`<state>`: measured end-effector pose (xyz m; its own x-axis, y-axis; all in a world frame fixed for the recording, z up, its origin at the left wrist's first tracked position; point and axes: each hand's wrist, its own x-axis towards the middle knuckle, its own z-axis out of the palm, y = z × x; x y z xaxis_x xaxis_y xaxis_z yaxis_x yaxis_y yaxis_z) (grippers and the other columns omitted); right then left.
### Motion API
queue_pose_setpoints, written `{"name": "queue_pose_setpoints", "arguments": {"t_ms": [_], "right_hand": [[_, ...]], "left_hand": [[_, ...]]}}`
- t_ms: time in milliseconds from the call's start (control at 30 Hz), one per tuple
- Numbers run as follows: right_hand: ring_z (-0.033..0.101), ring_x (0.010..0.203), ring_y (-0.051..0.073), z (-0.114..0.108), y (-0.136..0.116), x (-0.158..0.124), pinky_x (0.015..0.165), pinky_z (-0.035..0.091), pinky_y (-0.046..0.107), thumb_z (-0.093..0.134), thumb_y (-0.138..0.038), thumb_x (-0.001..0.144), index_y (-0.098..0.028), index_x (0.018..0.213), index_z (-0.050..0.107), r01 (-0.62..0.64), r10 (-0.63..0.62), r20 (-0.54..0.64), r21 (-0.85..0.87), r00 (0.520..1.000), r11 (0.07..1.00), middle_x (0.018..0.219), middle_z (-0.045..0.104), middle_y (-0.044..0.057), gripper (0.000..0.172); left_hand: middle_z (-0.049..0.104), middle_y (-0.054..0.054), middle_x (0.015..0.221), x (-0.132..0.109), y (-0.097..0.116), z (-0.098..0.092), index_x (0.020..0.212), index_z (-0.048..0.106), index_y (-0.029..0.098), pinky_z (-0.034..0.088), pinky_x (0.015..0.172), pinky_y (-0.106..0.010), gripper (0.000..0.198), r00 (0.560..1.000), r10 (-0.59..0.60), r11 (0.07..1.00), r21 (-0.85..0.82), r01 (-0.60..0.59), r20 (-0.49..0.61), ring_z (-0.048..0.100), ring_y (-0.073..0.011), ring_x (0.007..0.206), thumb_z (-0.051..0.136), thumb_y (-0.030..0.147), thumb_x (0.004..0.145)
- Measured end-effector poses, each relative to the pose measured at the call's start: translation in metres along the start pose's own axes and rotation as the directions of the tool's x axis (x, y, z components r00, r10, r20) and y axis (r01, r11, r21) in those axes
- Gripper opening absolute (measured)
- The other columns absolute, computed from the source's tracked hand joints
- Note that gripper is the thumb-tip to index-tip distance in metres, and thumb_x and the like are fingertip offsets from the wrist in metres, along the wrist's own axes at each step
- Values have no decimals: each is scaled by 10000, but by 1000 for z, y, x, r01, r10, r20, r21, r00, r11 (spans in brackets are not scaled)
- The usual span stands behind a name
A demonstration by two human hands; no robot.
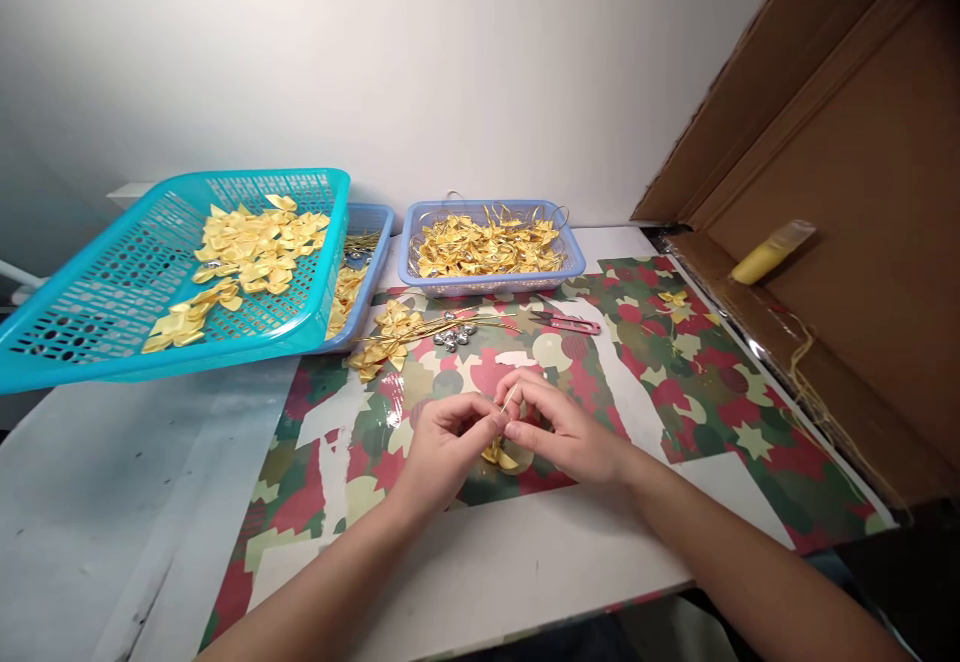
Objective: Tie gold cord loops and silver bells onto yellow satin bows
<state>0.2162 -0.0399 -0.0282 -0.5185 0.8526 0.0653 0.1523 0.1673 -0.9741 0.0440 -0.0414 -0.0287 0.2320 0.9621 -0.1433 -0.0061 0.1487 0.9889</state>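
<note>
So, left hand [448,447] has fingers clamped on 1 thin gold cord [510,398]; right hand's [564,430] are curled beside it, can't tell if gripping. Yellow ribbon bow's [505,460] just below the fingertips, pink thread snips [574,325] beyond.

On our white table [525,552] and its camouflage-print sheet [716,392] lie a periwinkle plastic basket [491,283], yellow ribbon bows [394,330] and pink-handled snips [576,324].

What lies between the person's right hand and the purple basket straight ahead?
In the head view, pink-handled snips and the ends of thin gold stems lie on the patterned sheet between the right hand and the purple basket.
</note>
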Motion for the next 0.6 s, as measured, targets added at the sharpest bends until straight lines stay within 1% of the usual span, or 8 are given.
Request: {"name": "queue_pose_setpoints", "arguments": {"t_ms": [67,100,167,200,267,367,500,600], "right_hand": [[501,951,170,-1,0,0,758,443,274,542,-353,927,-207,791,510,-23,23,17,-4,1000,1000,1017,501,42,202],[497,949,171,-1,0,0,743,441,268,542,-369,927,-207,786,509,-36,36,14,4,999,999,1015,495,42,217],[492,943,176,-2,1,1,705,435,260,555,-389,918,-210,777,509,-51,52,-15,28,999,998,1002,485,42,232],[488,951,180,-2,2,1,715,433,265,561,-385,916,-211,773,509,-44,45,-41,27,998,999,992,486,43,231],[484,976,187,-2,5,1,783,425,293,563,-353,919,-212,780,517,-8,7,-96,-12,995,1000,980,494,42,204],[488,994,189,-2,7,1,878,391,336,562,-294,922,-214,804,524,56,-72,-157,-104,985,993,975,507,36,148],[498,994,191,-1,9,0,889,386,347,563,-267,922,-217,819,527,109,-140,-207,-151,968,982,976,511,35,119],[499,1014,202,0,9,0,876,393,347,577,-261,914,-218,813,532,111,-148,-231,-164,962,980,970,518,40,118]], "left_hand": [[593,10,549,1,1,-1,548,638,160,394,525,-221,180,1000,-14,1000,-7,14,7,492,-107,538,641,270,690],[598,8,557,1,1,-2,544,633,159,398,534,-223,176,1000,-21,1000,-11,21,11,498,-110,548,636,261,687],[610,3,581,2,0,-4,543,623,159,405,555,-229,164,999,-34,999,-23,34,18,511,-117,573,619,244,684],[617,0,596,2,-2,-5,546,618,160,408,567,-231,160,999,-39,999,-34,39,24,518,-122,590,608,238,687],[622,-4,631,3,-6,-7,552,602,166,406,588,-235,163,998,-46,997,-64,48,42,525,-130,627,582,227,702],[590,3,669,4,-11,-9,540,558,173,387,605,-233,194,998,-42,990,-130,47,48,500,-129,661,544,207,731],[540,3,732,7,-13,-10,537,535,170,361,630,-233,220,999,-14,984,-178,21,40,463,-127,695,541,212,753],[527,3,777,8,-11,-10,561,538,169,340,619,-236,217,999,-44,978,-204,49,32,440,-125,691,563,245,763]]}}
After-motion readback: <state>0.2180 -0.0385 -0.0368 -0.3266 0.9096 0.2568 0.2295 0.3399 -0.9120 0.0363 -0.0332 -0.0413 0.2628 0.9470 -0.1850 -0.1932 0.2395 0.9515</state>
